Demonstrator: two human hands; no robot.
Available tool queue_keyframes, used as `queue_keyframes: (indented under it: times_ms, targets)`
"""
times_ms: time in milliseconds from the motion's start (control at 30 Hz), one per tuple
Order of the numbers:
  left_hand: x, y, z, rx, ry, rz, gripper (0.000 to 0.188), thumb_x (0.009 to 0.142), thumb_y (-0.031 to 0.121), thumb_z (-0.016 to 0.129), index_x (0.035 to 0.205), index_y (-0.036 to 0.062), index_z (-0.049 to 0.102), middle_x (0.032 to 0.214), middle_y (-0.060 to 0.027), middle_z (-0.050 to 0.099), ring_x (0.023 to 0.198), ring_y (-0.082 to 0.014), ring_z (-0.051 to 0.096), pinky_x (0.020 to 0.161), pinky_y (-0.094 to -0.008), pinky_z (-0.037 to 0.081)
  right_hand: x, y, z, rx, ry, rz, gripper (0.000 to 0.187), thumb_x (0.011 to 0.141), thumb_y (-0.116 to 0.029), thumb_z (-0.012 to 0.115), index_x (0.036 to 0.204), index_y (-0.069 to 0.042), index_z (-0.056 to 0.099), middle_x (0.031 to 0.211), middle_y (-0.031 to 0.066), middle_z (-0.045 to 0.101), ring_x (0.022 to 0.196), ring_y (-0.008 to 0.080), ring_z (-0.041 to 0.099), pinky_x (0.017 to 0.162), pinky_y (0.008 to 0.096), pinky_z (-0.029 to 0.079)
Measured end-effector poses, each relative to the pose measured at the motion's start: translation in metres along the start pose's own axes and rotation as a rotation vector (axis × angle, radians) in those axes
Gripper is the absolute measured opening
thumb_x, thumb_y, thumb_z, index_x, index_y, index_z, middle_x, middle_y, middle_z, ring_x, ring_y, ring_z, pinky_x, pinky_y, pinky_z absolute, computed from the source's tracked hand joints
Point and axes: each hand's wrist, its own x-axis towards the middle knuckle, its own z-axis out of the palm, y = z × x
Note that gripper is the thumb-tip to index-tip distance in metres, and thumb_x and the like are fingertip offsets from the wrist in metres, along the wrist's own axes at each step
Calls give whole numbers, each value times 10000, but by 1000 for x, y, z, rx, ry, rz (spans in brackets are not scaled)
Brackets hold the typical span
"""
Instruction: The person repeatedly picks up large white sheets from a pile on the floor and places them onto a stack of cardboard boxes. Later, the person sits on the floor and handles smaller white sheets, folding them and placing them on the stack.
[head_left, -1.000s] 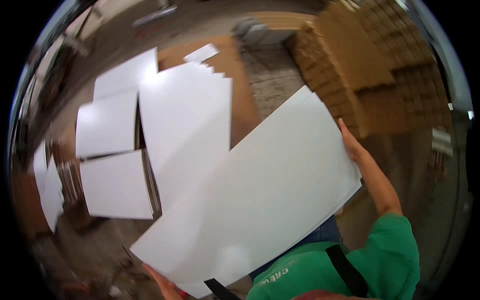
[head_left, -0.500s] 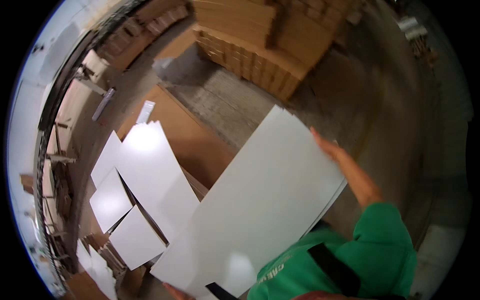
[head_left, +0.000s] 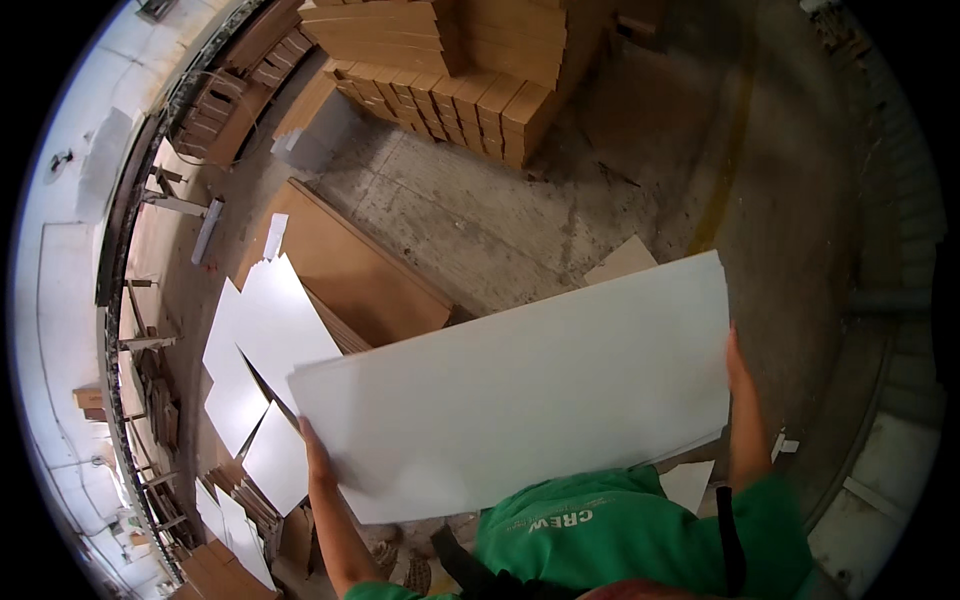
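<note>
A long stack of thin white panels (head_left: pixel 530 395) lies across the front of my body, with layered edges showing at its ends. My left hand (head_left: pixel 315 450) is closed on its left end, the fingers partly hidden by the panels. At the opposite end, my right hand (head_left: pixel 738 362) grips the short edge. The stack is raised off the floor and tilts slightly up to the right. Beyond my left hand are more white panels (head_left: pixel 262 312), lying in overlapping piles on brown board.
Large brown boards (head_left: pixel 345 262) are stacked on the floor past the white piles. Bundled cardboard (head_left: pixel 470 100) stands at the back. A conveyor-like rail (head_left: pixel 115 240) curves along the left. Loose pale sheets (head_left: pixel 622 260) lie beyond the held panels, near a yellow floor line (head_left: pixel 722 195).
The held panels have swung from a steep diagonal to nearly level, their far end moving right. My left hand has come up into fuller view, and the view has shifted.
</note>
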Motion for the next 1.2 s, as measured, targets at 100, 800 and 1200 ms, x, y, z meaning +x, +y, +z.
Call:
queue_keyframes:
  times_ms: [100, 800, 1200]
  targets:
    - [38, 30, 53, 53, -112, -89, 752, 865, 605, 220, 1346, 27, 241, 1343, -115, 329, 1217, -247, 326, 1012, -349, 251, 8, 29, -30, 137, 0, 18, 869, 782, -724, 191, 1392, -107, 129, 1416, 88, 199, 1288, 262, 210, 1027, 414, 226]
    - [237, 102, 264, 0, -179, -306, 819, 772, 644, 339, 1338, 54, 287, 1332, -99, 363, 1197, -256, 356, 1008, -351, 242, 143, -265, -50, -170, 113, -63, 833, 817, -669, 261, 1370, -50, 196, 1418, 89, 211, 1300, 214, 194, 1052, 318, 154]
    - [233, 54, 402, -250, 117, -525, 779, 792, 604, 384, 1318, 34, 310, 1294, -132, 400, 1178, -259, 383, 1000, -341, 272, 424, -372, -56, -252, -87, 19, 687, 884, -542, 217, 1374, -60, 184, 1424, 77, 190, 1305, 203, 173, 1064, 323, 142]
